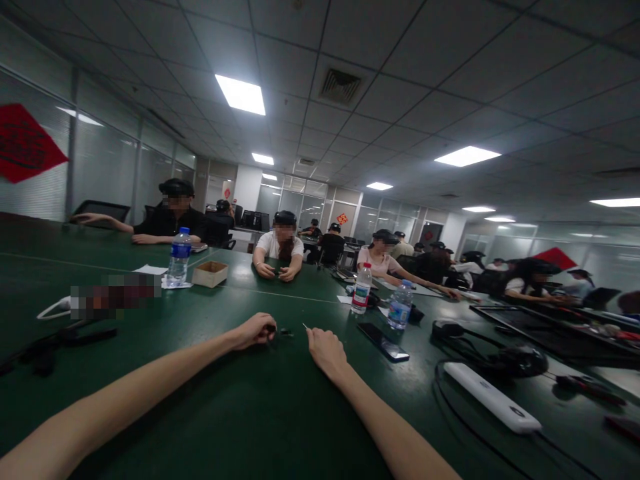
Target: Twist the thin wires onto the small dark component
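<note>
— Bright ceiling panels point(241, 95) above a crowded office, green desk point(240, 413) across the foreground, and our clock centres on the gap between the wearer's hands!

— Dead centre, a small dark piece point(286, 332), blurred (too tiny to name, folks), close by the left hand point(256, 331) at nine!

— What are those left fingers doing?

— Curled inward, something dark beneath them; whether they grip it, I can't tell. Over at three, the right hand point(325, 347), and its fingers are pinching a thin pale piece point(305, 326), its tip poking out toward the centre!

— And round the dial?

— Phone point(384, 342) lying flat at three, just beyond the right hand! Red-capped bottle point(361, 293) upright at two, blue-capped bottle point(400, 307) standing near it, to its right!

— White device point(493, 397) with a cable, toward four!

— Swing to ten: open cardboard box point(210, 274), labelled water bottle point(179, 259) standing behind it!

— And at twelve, a co-worker in a white top point(267, 248), both hands forward over the desk!
</note>
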Demonstrator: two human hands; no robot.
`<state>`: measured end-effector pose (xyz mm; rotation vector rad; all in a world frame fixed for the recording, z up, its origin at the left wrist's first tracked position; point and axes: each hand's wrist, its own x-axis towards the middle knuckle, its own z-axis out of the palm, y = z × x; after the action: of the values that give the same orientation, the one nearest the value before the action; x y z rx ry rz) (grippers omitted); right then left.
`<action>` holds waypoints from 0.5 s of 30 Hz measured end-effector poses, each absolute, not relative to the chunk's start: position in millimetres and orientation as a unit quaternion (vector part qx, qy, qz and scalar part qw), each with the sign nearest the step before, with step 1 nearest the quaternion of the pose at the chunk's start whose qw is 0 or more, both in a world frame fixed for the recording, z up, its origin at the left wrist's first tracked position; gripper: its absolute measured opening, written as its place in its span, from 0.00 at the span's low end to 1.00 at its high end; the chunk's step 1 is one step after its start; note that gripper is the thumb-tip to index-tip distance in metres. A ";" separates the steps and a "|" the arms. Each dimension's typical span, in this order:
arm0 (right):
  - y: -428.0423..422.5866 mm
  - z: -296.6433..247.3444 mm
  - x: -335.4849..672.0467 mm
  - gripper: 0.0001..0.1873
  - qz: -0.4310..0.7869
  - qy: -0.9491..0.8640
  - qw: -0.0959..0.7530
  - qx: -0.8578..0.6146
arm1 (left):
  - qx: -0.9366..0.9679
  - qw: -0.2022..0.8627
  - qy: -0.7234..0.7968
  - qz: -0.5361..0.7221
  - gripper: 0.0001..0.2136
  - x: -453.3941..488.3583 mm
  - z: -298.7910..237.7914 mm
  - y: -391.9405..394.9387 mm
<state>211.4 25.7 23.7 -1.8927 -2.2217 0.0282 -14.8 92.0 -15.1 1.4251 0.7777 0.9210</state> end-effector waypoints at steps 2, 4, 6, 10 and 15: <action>25.6 24.1 219.5 0.31 -0.005 -0.751 0.104 -0.652 | 0.593 0.609 0.324 0.415 0.08 -15.3 -16.9 94.0; 24.6 24.5 225.3 0.31 -0.014 -0.747 0.102 -0.657 | 0.580 0.618 0.317 0.425 0.07 -14.5 -17.2 93.8; 23.4 24.8 228.4 0.31 -0.015 -0.748 0.104 -0.655 | 0.572 0.619 0.321 0.433 0.10 -12.5 -16.6 93.6; 22.0 24.0 228.2 0.31 -0.022 -0.753 0.110 -0.648 | 0.586 0.575 0.367 0.437 0.12 -9.6 -10.8 99.9; 21.3 21.7 226.9 0.31 -0.028 -0.757 0.115 -0.642 | 0.722 0.400 0.449 0.343 0.06 -7.7 10.2 119.7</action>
<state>226.9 21.3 21.7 -1.8811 -2.2194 -0.0815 -7.7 119.7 10.2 1.8273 1.1353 0.8672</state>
